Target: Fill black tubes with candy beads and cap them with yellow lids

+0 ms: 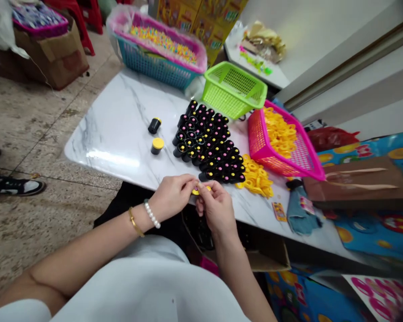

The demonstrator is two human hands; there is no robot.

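At the table's [121, 125] near edge, left hand [173, 194] and right hand [216, 208] are pinching a yellow ring [197, 191] with closed fingertips, seemingly fitting it, which calls for careful alignment.

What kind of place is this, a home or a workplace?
Probably a small hand-assembly workshop: rows of black tubes stand on the marble table, a pink basket holds yellow rings, and the left hand and right hand pinch one yellow piece.
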